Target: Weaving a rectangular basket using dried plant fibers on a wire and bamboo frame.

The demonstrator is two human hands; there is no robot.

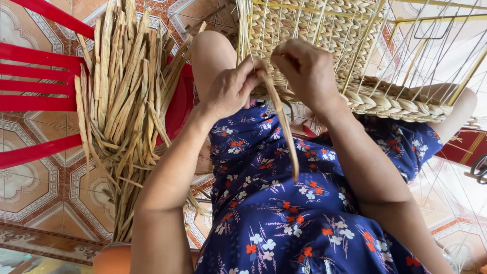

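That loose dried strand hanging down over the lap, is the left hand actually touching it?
Touching. The head view shows the left hand pinching the strand's top end at the basket edge.

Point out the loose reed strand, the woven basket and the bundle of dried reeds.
loose reed strand (284, 132), head view, middle of the hanging strip.
woven basket (385, 101), head view, braided lower rim.
bundle of dried reeds (124, 96), head view, middle of the sheaf leaning on the red chair.

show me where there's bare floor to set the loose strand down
Bare tiled floor lies lower left, bordered by the red chair above and the bundle of dried stalks on its right. It is crowded at the lap: both hands pinch a strand at the basket rim.
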